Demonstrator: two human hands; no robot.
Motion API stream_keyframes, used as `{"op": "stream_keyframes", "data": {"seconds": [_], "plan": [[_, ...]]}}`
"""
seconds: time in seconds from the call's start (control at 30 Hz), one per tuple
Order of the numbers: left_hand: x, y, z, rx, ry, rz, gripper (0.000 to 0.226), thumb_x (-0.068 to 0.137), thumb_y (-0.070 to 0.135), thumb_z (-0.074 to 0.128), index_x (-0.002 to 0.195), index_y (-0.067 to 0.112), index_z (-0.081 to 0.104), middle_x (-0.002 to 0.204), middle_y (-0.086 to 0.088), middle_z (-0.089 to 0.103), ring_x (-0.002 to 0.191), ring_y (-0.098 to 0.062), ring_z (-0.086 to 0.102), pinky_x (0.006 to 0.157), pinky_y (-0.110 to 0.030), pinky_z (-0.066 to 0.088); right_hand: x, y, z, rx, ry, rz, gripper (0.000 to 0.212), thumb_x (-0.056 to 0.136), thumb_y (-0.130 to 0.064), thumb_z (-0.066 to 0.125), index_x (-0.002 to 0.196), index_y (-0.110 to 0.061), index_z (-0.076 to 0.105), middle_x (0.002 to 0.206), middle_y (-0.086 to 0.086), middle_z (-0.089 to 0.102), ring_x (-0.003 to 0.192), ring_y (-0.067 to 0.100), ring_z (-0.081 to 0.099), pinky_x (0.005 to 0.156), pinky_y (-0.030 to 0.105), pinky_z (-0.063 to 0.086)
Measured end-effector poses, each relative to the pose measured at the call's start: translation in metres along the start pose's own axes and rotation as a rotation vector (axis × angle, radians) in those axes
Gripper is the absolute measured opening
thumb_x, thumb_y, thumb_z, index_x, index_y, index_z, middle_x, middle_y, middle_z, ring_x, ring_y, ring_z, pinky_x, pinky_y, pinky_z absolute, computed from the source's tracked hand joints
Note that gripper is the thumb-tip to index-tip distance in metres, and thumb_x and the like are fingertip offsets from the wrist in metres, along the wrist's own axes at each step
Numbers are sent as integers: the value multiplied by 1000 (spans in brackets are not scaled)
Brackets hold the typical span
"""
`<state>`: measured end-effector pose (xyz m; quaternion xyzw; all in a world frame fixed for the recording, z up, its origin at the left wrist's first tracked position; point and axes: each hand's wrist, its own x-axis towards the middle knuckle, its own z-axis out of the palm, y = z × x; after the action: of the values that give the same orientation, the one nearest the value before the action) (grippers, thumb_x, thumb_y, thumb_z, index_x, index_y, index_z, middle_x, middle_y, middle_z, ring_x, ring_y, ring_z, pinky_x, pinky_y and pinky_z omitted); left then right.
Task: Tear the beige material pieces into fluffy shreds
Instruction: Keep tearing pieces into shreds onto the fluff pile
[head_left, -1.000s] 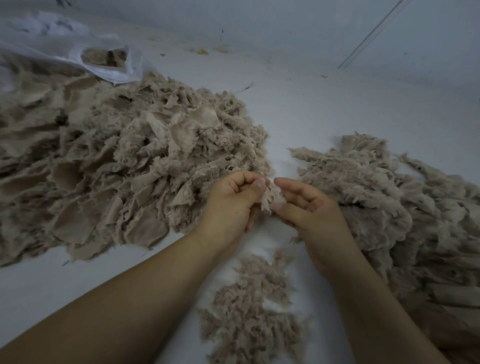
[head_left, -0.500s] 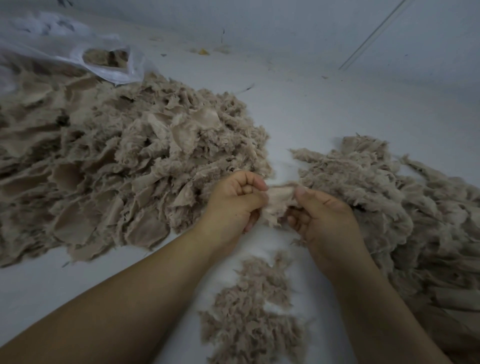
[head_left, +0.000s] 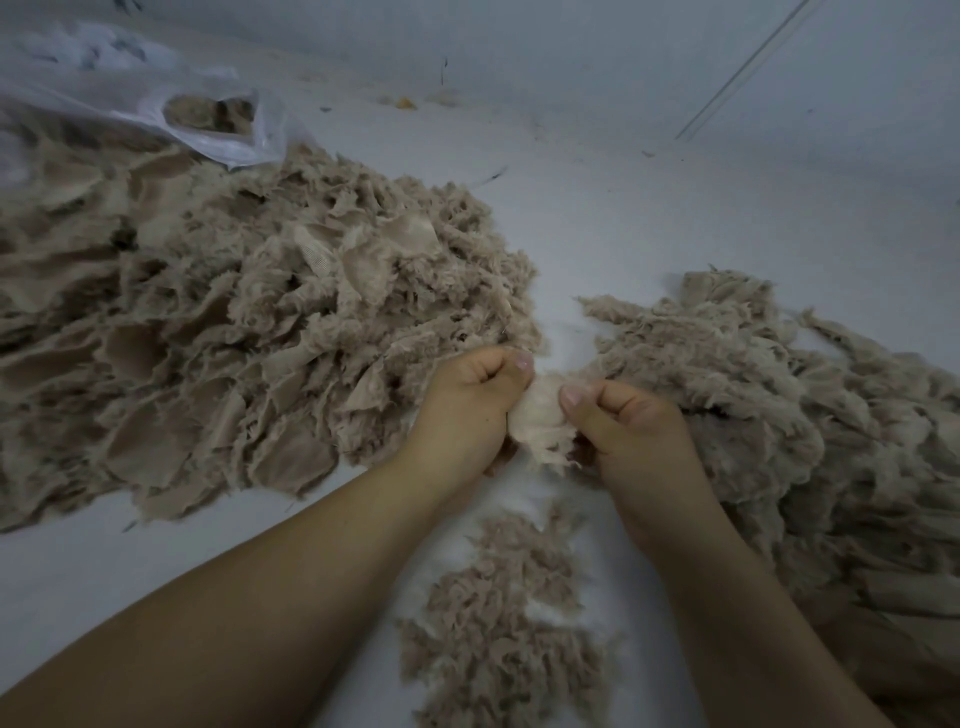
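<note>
A small beige piece (head_left: 540, 423) is stretched between both hands at the middle of the view. My left hand (head_left: 467, 410) pinches its left edge with curled fingers. My right hand (head_left: 628, 431) pinches its right edge, thumb on top. A big heap of beige pieces (head_left: 234, 338) spreads to the left. Another beige heap (head_left: 810, 415) lies on the right, just behind my right hand. A small pile of fluffy shreds (head_left: 504, 629) sits on the white surface below the hands, between my forearms.
A clear plastic bag (head_left: 156, 98) holding more beige material lies at the top left, on the far edge of the big heap. The white surface (head_left: 649, 218) runs back to a wall. A few scraps dot its far side.
My right hand has shifted its grip, and its thumb now sits on top of the piece. The piece is pulled wider between the two hands.
</note>
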<state>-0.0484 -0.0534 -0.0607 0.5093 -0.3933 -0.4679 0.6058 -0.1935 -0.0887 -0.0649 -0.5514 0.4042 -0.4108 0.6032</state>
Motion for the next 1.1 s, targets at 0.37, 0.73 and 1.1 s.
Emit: {"op": "stream_keyframes", "data": {"seconds": [0.37,0.73,1.1], "plan": [[6,5,-11,122,-261,-141,14,93,5,62,90,-8,58,60,-11,64,29,-12,40,33,-16,25,9,4,-5,133,99,16,33,96,-7,58,73,-20,79,73,7,70,66,16,62,56,21,53],[4,17,-31,219,-567,-178,24,82,19,73,66,4,64,46,-10,58,26,-12,41,32,-14,26,5,4,-1,94,97,-36,47,88,-22,74,66,9,47,65,16,45,61,27,45,59,33,47],[-2,21,-35,229,-633,-205,41,77,45,76,74,6,63,69,-20,60,48,-20,56,41,-24,47,3,1,0,68,76,-15,39,88,-27,73,53,-19,59,55,-1,53,54,14,53,56,27,48]]}}
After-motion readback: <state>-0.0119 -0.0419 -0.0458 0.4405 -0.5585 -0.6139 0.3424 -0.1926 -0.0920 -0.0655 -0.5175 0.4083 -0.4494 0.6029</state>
